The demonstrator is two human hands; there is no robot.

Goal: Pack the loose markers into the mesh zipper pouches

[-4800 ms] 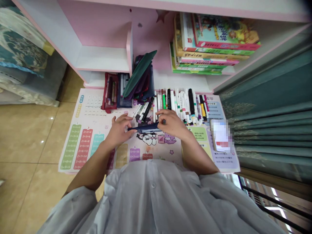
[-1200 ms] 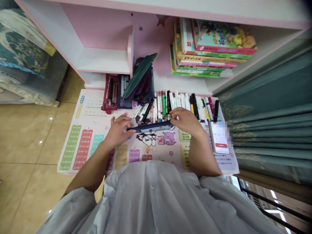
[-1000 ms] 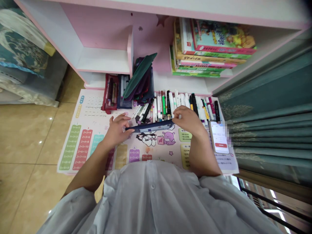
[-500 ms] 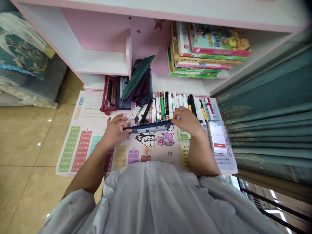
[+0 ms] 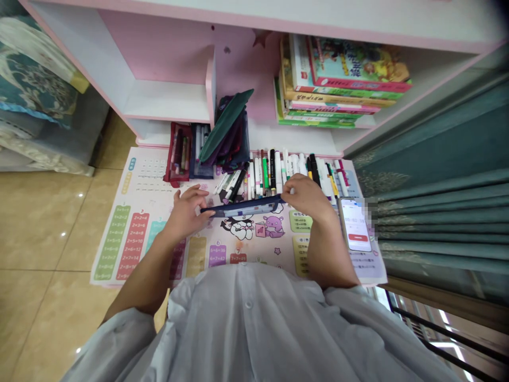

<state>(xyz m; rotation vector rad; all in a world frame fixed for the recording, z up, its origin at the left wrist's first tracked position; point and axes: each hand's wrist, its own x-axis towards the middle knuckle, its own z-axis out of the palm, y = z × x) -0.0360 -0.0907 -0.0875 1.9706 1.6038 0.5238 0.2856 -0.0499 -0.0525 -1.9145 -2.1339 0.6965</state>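
Note:
A dark blue mesh pencil pouch is stretched between my hands above the desk mat, long and narrow as seen from above. My left hand pinches its left end between thumb and finger. At the right end, my right hand grips the corner with closed fingers. Whether the pouch holds anything is hard to see. Just beyond it lies a row of markers, mostly white, with some black, green and yellow. A smaller bunch of markers lies slanted at the row's left.
Red and blue mesh pouches with pens stand at the back left, beside a heap of pouches. Books are stacked on the shelf. A phone lies at the right. A printed mat covers the desk.
Almost nothing differs. Both hands keep the pouch in the same place, and the view has shifted very slightly.

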